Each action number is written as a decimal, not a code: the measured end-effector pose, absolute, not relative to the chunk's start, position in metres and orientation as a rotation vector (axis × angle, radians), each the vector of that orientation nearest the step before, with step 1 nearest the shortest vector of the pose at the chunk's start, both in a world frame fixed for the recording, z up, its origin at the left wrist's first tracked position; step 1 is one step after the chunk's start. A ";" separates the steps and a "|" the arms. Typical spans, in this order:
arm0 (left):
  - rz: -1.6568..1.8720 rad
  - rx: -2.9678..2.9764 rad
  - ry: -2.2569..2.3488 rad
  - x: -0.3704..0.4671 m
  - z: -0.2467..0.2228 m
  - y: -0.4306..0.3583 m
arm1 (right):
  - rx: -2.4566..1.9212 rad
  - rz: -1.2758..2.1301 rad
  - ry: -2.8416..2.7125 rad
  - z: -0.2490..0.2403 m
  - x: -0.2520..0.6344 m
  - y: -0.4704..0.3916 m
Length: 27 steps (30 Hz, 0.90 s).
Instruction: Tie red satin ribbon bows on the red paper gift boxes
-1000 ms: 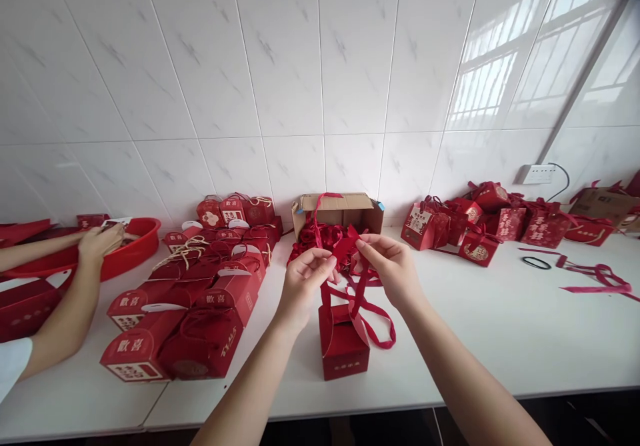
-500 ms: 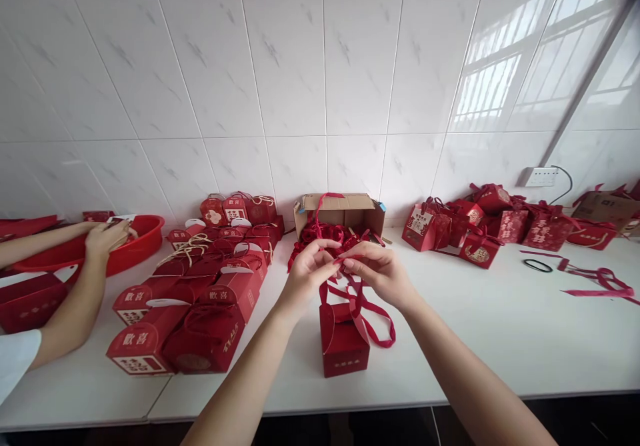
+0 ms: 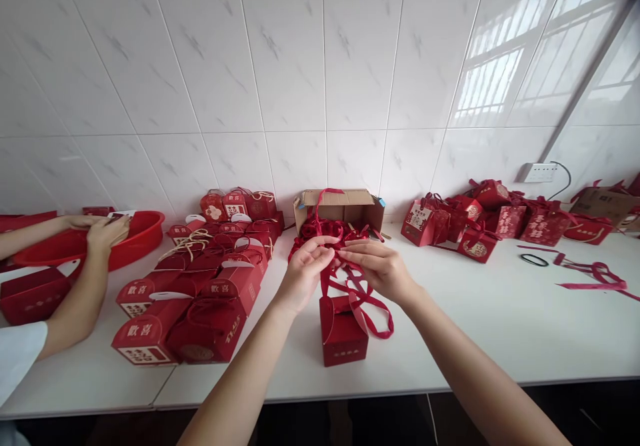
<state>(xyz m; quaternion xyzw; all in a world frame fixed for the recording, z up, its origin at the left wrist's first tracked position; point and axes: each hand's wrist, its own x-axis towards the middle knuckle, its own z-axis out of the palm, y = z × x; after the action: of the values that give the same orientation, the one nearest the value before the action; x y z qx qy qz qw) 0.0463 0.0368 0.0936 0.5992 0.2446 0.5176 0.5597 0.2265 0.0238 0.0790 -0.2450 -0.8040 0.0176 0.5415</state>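
A small red gift box (image 3: 345, 339) stands upright near the table's front edge, with a red ribbon (image 3: 384, 323) running up from its top and looping to its right. Above the box, my left hand (image 3: 306, 269) pinches the ribbon between thumb and fingers. My right hand (image 3: 383, 267) meets it fingertip to fingertip, also pinched on the ribbon. The exact fold between the fingertips is too small to make out. Behind both hands, an open cardboard box (image 3: 340, 198) holds a heap of red ribbons.
Stacked red boxes (image 3: 207, 326) stand to the left. Beyond them, another person's hands (image 3: 107, 231) work over a red basin (image 3: 145, 233). Red gift bags (image 3: 423, 223), a black ring (image 3: 534, 259) and loose ribbon (image 3: 600, 273) lie to the right.
My right hand's fingers have drawn closer together and straightened towards my left fingertips. The whole view has shifted slightly. At the left, the other person's far hand has moved nearer the other one.
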 end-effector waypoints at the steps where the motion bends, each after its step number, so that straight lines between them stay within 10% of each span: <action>1: 1.310 1.538 0.641 0.046 0.092 0.036 | -0.633 0.068 -1.815 0.076 0.224 0.022; 7: 1.749 1.999 1.073 0.017 0.070 0.036 | -1.098 0.346 -1.239 0.035 0.238 -0.002; 17: 1.479 2.084 1.757 -0.086 -0.057 0.021 | -1.695 0.606 -1.087 -0.091 0.335 -0.055; 27: 1.296 1.933 1.380 -0.011 -0.039 0.010 | -1.298 0.557 -1.731 -0.028 0.283 -0.032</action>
<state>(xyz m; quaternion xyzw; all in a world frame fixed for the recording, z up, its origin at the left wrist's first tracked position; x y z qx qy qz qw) -0.0106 0.0102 -0.0387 0.6975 0.4979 0.4678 0.2164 0.2833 -0.0317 -0.0283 -0.5224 -0.6964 0.2239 0.4382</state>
